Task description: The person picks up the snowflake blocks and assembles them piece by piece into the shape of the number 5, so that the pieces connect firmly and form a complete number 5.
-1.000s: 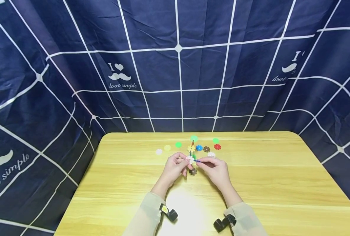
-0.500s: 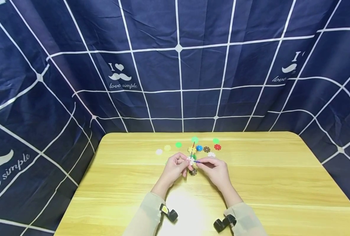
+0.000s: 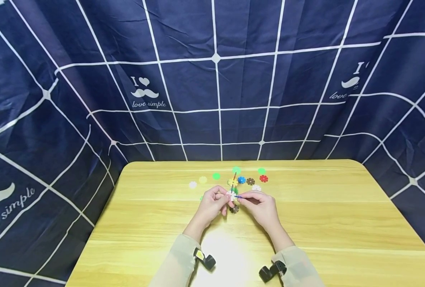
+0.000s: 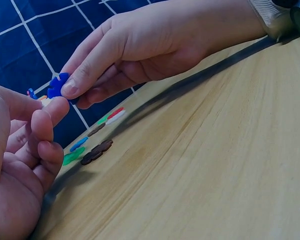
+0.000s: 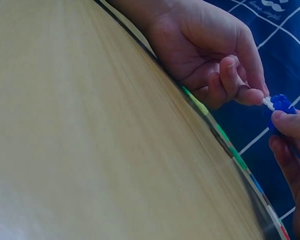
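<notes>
Between finger and thumb my left hand (image 3: 213,202) pinches a white snowflake disc (image 3: 232,195), a flat plastic disc with a notched rim. From it a chain runs away from me, with a blue disc seen edge-on, a yellow disc (image 3: 232,182), a red disc edge-on and a pale green disc (image 3: 236,170). My right hand (image 3: 261,206) pinches a dark blue snowflake disc (image 4: 57,86), which stands crosswise at the white disc's edge. In the right wrist view this blue disc (image 5: 281,104) meets the white one. Both hands are above the table.
Loose snowflake discs lie on the wooden table (image 3: 327,223): a brown disc (image 3: 234,209) below the hands, a blue disc (image 3: 241,180), a red disc (image 3: 264,179), a green disc (image 3: 216,176), a white disc (image 3: 192,184) and several others. A dark blue gridded curtain (image 3: 183,131) hangs behind.
The chain has tipped slightly, its far end shifting a little right and toward me. Both hands keep their grip and stay nearly in place.
</notes>
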Demonstrator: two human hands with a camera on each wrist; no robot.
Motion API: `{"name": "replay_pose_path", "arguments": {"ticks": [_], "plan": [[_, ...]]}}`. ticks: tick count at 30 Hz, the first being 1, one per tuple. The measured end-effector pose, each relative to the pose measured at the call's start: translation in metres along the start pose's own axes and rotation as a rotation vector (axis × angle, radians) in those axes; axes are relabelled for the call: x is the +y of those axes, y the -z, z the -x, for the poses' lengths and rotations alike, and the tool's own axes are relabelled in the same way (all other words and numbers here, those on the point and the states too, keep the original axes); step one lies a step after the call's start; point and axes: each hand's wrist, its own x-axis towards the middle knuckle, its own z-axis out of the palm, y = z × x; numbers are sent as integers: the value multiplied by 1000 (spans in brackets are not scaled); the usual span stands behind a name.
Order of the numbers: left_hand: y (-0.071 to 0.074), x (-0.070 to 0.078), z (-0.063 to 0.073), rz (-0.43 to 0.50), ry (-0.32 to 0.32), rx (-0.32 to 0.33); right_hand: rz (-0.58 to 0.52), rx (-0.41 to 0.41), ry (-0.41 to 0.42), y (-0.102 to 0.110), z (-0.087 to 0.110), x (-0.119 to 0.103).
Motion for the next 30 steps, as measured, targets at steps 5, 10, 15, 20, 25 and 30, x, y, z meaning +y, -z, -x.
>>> {"name": "replay_pose_path", "arguments": {"ticks": [5,10,15,20,25,30], "plan": [[0,-1,0,19,-2,-9,31,13,-26,-1,-1,-3],[1,-1,2,17,-4,-34,45,-6,-27,-1,0,-2],[1,0,4,2,-6,-68,25,-32,9,2,1,0],[1,0,3,14,4,-58,-1,-50,14,3,0,0],[0,1,1,19,-4,-26,-2,-49,15,2,0,-3],[1,-1,-1,34,-40,43,17,-74,-50,3,0,-3]]}}
